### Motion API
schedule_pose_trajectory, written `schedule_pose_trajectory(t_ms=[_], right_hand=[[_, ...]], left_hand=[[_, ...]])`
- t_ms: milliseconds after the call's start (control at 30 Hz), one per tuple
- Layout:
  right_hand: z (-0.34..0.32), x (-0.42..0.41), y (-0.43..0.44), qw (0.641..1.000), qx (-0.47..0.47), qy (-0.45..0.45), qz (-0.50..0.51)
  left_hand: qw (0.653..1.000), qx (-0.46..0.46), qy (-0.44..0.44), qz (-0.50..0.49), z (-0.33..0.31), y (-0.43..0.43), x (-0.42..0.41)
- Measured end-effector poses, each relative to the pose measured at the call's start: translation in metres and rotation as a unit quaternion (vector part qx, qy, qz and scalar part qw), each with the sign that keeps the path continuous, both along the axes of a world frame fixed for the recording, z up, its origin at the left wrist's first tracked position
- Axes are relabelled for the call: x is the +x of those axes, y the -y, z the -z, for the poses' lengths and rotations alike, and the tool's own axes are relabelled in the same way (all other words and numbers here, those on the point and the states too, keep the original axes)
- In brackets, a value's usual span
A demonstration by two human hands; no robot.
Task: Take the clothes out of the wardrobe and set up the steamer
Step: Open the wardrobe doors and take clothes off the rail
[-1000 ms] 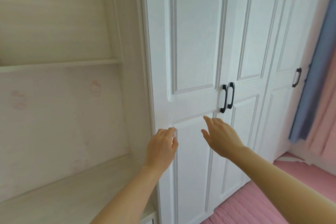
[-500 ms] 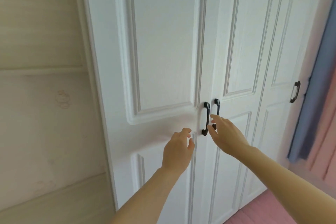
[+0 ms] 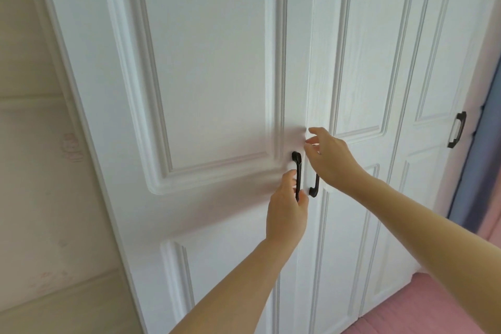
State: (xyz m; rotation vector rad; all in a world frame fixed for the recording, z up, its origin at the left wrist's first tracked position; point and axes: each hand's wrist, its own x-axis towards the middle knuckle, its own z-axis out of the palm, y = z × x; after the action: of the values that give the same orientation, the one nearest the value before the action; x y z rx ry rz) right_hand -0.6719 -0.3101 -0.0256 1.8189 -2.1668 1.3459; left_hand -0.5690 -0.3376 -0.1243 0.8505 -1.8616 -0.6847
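Note:
The white wardrobe's two middle doors, the left door [image 3: 217,76] and the right door [image 3: 357,62], stand closed, so no clothes show. No steamer is in view. My left hand [image 3: 286,211] grips the lower part of the black left handle [image 3: 297,165], fingers on its left side and thumb on its right. My right hand [image 3: 332,160] hovers in front of the upper part of the black right handle [image 3: 314,190], fingers spread and loosely bent; only the handle's lower end shows below the hand.
A third wardrobe door further right carries its own black handle [image 3: 456,130]. A blue curtain [image 3: 482,171] hangs past it. Pink floor [image 3: 423,306] lies at lower right. A pale open shelf unit [image 3: 40,198] adjoins the wardrobe on the left.
I have moved closer to the doors. My left hand rose and closed round the left handle. My right hand rose from below the handles to cover the top of the right handle.

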Motion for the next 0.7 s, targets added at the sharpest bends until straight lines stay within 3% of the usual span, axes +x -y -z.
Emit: schedule_pose_trajectory(t_ms=[367, 533, 700], right_hand=[[-0.009, -0.007, 0.008, 0.991, -0.005, 0.124, -0.045], [-0.001, -0.012, -0.002, 0.943, -0.008, 0.310, -0.117], [0.007, -0.013, -0.036, 0.931, -0.028, 0.334, -0.142]], left_hand=[[0.999, 0.018, -0.034, -0.028, -0.007, -0.008, -0.007], [0.996, 0.028, -0.067, -0.043, -0.008, -0.020, -0.005], [0.997, 0.006, -0.068, -0.028, -0.002, -0.048, -0.001]])
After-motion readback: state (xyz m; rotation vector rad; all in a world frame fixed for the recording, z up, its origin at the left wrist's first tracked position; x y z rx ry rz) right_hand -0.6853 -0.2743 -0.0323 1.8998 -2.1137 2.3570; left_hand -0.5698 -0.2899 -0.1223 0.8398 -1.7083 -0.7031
